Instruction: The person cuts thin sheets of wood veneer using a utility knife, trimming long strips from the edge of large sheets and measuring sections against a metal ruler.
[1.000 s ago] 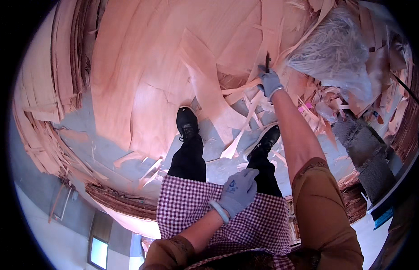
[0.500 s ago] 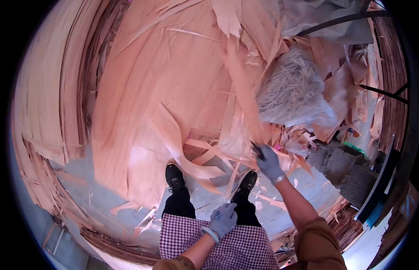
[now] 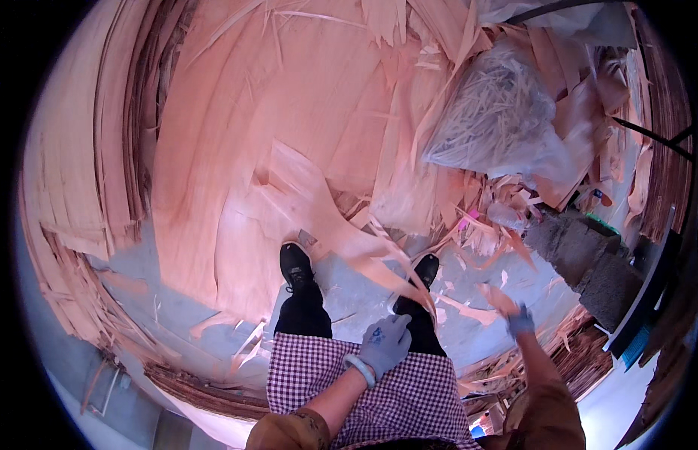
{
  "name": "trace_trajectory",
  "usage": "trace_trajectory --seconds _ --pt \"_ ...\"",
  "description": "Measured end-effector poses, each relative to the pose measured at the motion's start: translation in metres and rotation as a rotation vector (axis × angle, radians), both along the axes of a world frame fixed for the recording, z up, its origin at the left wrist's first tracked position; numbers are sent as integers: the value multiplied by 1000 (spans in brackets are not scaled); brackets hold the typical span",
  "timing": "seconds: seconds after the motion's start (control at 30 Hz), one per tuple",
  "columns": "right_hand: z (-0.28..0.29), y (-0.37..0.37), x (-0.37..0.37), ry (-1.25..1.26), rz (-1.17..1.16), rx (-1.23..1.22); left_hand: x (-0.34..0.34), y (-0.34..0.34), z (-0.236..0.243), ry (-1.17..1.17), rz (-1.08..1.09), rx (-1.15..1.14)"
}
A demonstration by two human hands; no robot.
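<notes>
Veneer (image 3: 311, 202) beyond the left hand (image 3: 386, 343) looked light, bendy, easily split, best held broadly mid-sheet; neither that hand's closure nor the blurred right hand's (image 3: 520, 321) grip was clear.

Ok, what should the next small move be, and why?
I'd probably have the left hand guide the wood strip clear of the right leg: the strip crosses in front of it in this view and might snag a step, and that hand, over the apron, seems empty.
</notes>
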State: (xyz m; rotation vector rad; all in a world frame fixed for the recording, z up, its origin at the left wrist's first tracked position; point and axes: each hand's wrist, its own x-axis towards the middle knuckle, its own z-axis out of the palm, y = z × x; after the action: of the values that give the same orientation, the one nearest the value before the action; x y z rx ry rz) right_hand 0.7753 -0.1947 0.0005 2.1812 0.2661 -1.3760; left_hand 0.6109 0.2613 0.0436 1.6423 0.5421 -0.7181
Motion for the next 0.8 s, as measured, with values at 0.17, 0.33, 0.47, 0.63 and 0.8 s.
trace_trajectory --seconds 0.17,0.33,0.47,0.63,0.8 --pt "-161 245 77 -151 -537 947 1 -4 -5 -34 46 -40" --pt "-245 424 104 -83 -873 932 0 2 0 14 102 2" --pt "-286 430 106 -306 -463 1004 10 -3 -2 7 40 -73" --pt "-218 446 -21 153 -334 1044 -4 -6 1 63 34 -56" --pt "-194 478 -69 358 -76 1024 -5 -2 1 125 -114 -129"
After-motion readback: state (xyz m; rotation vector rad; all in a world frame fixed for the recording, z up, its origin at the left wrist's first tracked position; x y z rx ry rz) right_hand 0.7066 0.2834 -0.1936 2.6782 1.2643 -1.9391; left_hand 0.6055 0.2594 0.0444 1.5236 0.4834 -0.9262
